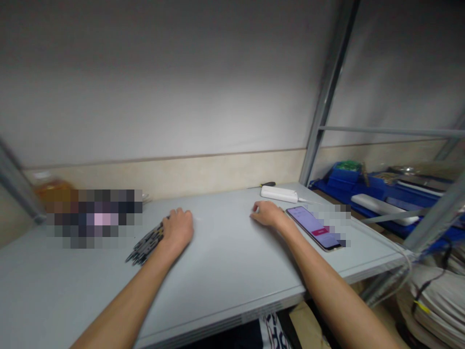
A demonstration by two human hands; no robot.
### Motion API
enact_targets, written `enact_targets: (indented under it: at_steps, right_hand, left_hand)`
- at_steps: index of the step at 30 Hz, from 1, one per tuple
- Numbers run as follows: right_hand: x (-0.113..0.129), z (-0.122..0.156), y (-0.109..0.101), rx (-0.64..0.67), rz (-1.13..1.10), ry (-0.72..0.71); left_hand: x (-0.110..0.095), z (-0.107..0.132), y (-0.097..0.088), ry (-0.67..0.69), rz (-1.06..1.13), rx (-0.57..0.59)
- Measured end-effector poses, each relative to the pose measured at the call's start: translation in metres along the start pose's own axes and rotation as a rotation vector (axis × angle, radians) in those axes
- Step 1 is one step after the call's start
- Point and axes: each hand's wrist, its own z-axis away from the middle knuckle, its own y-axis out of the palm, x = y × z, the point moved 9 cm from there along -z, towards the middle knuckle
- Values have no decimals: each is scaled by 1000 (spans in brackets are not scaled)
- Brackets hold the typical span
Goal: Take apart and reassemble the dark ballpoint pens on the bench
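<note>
My left hand (178, 230) rests on the table with its fingers curled over a bundle of dark, slim pens (146, 246). Their pointed ends stick out toward the lower left, and the hand hides the other ends. Across the table, my right hand (268, 213) lies on its side, the thumb and fingertips a little apart with nothing visible between them. Just right of that wrist is a smartphone (312, 228) with its screen lit.
A white power bank (279, 194) with a cable and a screwdriver (268, 184) lie at the back of the grey table (218, 271). Blurred-out items and an amber bottle (56, 194) stand at left. Metal posts (329, 97) frame the table; blue trays (345, 177) are beyond, right.
</note>
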Motion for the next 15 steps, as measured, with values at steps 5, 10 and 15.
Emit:
enact_targets:
  at_steps: [5, 10, 15]
  right_hand:
    - [5, 1, 0, 5, 3, -12]
    - [11, 0, 3, 20, -25, -70]
    - [34, 4, 8, 30, -77, -275]
  left_hand:
    - [-5, -1, 3, 46, 26, 27]
    - [-23, -1, 5, 164, 155, -2]
    - [-52, 7, -5, 374, 470, -87]
